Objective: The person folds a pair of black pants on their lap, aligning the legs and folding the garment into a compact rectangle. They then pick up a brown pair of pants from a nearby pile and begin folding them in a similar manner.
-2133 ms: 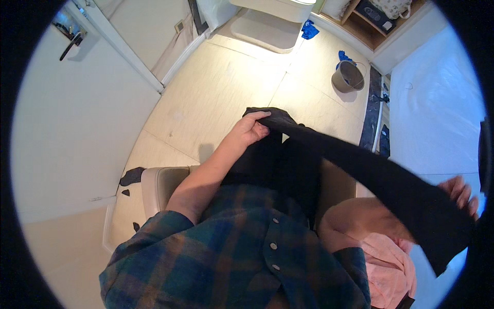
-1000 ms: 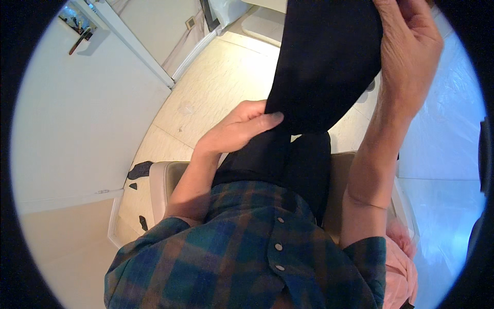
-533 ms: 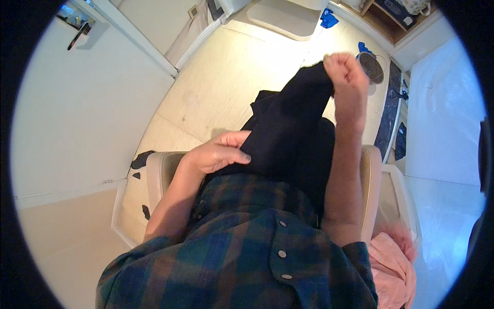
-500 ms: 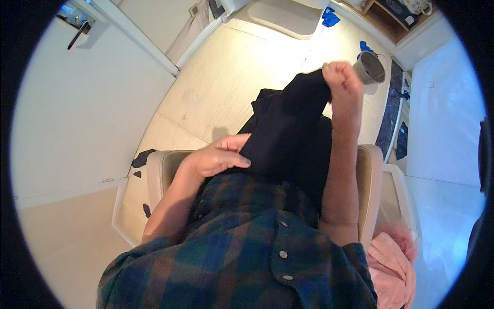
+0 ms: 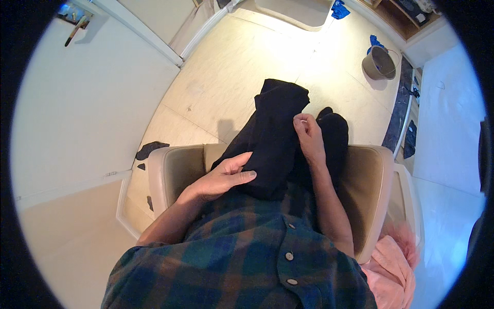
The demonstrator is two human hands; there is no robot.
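Black cloth [image 5: 275, 131] lies over the lap [image 5: 304, 170], long axis twelve-to-six, near end at three o'clock from the adjacent left hand [image 5: 222, 180], thumb and fingers parted; the right hand [image 5: 310, 138] curls at its far-half edge, pinch unclear.

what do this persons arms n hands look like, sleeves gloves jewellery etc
The left hand and right hand are ungloved, with no ring or watch that I can see. Both forearms are bare. The upper arms are covered by the sleeves of a plaid shirt in dark blue-green with brown bands, and pale round buttons down the front.
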